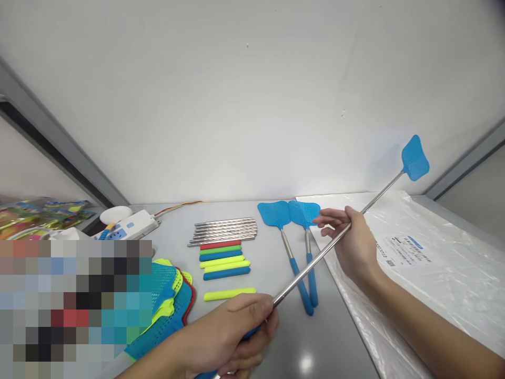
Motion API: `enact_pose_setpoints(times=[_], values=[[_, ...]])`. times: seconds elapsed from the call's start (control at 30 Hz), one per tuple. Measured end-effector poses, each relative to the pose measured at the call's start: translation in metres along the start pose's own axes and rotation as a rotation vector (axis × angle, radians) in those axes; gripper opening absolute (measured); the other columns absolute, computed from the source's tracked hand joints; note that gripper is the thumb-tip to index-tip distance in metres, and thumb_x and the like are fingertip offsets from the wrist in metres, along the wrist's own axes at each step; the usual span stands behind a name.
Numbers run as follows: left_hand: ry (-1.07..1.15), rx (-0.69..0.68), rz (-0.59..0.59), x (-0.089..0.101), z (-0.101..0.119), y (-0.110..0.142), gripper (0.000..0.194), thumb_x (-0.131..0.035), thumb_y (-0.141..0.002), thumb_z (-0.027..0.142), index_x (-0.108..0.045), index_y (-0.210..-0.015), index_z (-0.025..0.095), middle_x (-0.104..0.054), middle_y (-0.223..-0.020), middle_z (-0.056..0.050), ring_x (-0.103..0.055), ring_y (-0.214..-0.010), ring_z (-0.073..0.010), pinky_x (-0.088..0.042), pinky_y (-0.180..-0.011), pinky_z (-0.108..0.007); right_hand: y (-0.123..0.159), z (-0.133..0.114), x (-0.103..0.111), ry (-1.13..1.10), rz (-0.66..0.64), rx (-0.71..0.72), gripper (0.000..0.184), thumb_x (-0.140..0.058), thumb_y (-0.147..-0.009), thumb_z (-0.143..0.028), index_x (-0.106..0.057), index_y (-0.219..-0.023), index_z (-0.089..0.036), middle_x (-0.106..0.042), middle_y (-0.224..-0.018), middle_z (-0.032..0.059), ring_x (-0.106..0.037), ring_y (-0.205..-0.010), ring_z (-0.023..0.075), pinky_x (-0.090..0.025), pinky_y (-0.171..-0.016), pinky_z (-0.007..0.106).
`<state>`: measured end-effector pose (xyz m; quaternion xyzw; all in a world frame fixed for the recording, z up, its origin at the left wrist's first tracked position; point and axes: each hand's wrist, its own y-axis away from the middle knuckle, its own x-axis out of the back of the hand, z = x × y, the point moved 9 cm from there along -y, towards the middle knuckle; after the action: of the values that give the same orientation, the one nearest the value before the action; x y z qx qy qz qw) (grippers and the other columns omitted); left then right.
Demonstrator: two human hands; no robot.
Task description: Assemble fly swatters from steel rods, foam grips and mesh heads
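Head view: over a grey table, an extended blue fly swatter spans two hands, left hand clamped on its grip, right hand pinching the steel rod. Overpulling could separate the sections; a swing might scatter the loose handles.

Small assembly workbench: sorted metal rods, coloured grips, stacked swatter heads, finished fly swatters, plastic bags.
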<state>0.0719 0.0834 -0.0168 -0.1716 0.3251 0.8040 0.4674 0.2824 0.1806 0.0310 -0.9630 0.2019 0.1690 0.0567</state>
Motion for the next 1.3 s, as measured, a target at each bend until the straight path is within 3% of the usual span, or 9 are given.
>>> enact_pose_setpoints(times=[0.2,0.37,0.53,0.63,0.7,0.83,0.93,1.17,1.3], values=[[-0.022,-0.023,0.012,-0.004,0.0,0.002,0.029,-0.043,-0.098,0.047,-0.053,-0.092,0.02,-0.032,-0.044,0.011,-0.019,-0.033,-0.0053,-0.024,-0.033,-0.013,0.061,0.032,-0.049,0.084,-0.323,-0.141,0.061,-0.031,-0.096,-0.053,-0.075,-0.081,-0.015,-0.075,-0.078,0.014,-0.066,-0.073,0.0235,-0.047,-0.064,0.034],[0.006,-0.051,0.038,-0.002,0.005,0.002,0.029,-0.04,-0.099,0.044,-0.054,-0.091,0.02,-0.031,-0.043,0.011,-0.019,-0.032,-0.0055,-0.027,-0.033,-0.013,0.055,0.023,-0.055,0.084,-0.439,-0.165,0.057,-0.032,-0.096,-0.054,-0.075,-0.097,-0.015,-0.075,-0.088,0.012,-0.065,-0.081,0.0215,-0.048,-0.073,0.032],[0.026,-0.041,0.039,0.001,0.007,0.002,0.033,-0.036,-0.1,0.041,-0.056,-0.087,0.019,-0.031,-0.043,0.009,-0.018,-0.032,-0.0065,-0.036,-0.031,-0.015,-0.005,-0.007,-0.007,-0.108,-0.12,-0.059,0.048,-0.041,-0.094,-0.05,-0.075,-0.088,-0.017,-0.069,-0.072,0.0065,-0.062,-0.073,0.0184,-0.047,-0.063,0.029],[0.039,-0.02,0.054,0.005,0.002,0.0,0.033,-0.036,-0.1,0.041,-0.057,-0.086,0.019,-0.031,-0.043,0.009,-0.018,-0.031,-0.0064,-0.034,-0.03,-0.015,-0.015,-0.002,0.011,-0.079,0.021,-0.025,0.041,-0.044,-0.093,-0.043,-0.074,-0.085,-0.017,-0.071,-0.076,0.0068,-0.061,-0.073,0.0174,-0.045,-0.06,0.027],[0.043,-0.027,0.075,0.008,0.001,-0.001,0.033,-0.037,-0.099,0.042,-0.056,-0.086,0.019,-0.031,-0.042,0.009,-0.017,-0.031,-0.0061,-0.031,-0.029,-0.014,-0.001,0.013,0.0,-0.039,-0.022,-0.064,0.041,-0.042,-0.094,-0.044,-0.074,-0.092,-0.019,-0.074,-0.088,0.0081,-0.063,-0.076,0.0182,-0.046,-0.063,0.029],[0.031,-0.065,0.078,0.005,0.006,0.0,0.033,-0.038,-0.099,0.043,-0.057,-0.085,0.019,-0.032,-0.042,0.01,-0.018,-0.03,-0.0054,-0.032,-0.029,-0.013,0.052,0.044,-0.05,-0.005,-0.32,-0.207,0.056,-0.034,-0.094,-0.058,-0.073,-0.101,-0.019,-0.074,-0.1,0.0109,-0.065,-0.07,0.0199,-0.048,-0.074,0.037],[0.058,-0.062,0.087,0.005,0.01,0.001,0.033,-0.038,-0.099,0.042,-0.057,-0.085,0.019,-0.032,-0.042,0.01,-0.017,-0.029,-0.0053,-0.031,-0.029,-0.014,0.062,0.045,-0.061,0.025,-0.403,-0.241,0.058,-0.035,-0.093,-0.061,-0.072,-0.108,-0.018,-0.074,-0.101,0.0117,-0.065,-0.075,0.0206,-0.048,-0.079,0.037],[0.14,0.002,0.049,0.009,0.004,-0.001,0.035,-0.034,-0.1,0.039,-0.058,-0.086,0.019,-0.032,-0.043,0.009,-0.018,-0.031,-0.0065,-0.032,-0.029,-0.015,-0.007,0.023,-0.01,-0.176,-0.127,-0.2,0.04,-0.055,-0.088,-0.052,-0.073,-0.099,-0.018,-0.067,-0.074,0.0039,-0.056,-0.067,0.0159,-0.047,-0.067,0.029],[0.131,-0.019,0.05,0.007,0.002,-0.004,0.035,-0.034,-0.1,0.041,-0.057,-0.086,0.019,-0.032,-0.042,0.01,-0.018,-0.03,-0.0062,-0.035,-0.03,-0.016,0.01,0.025,-0.017,-0.175,-0.099,-0.165,0.036,-0.054,-0.09,-0.05,-0.072,-0.098,-0.019,-0.072,-0.089,0.0071,-0.057,-0.067,0.0167,-0.047,-0.068,0.031]])
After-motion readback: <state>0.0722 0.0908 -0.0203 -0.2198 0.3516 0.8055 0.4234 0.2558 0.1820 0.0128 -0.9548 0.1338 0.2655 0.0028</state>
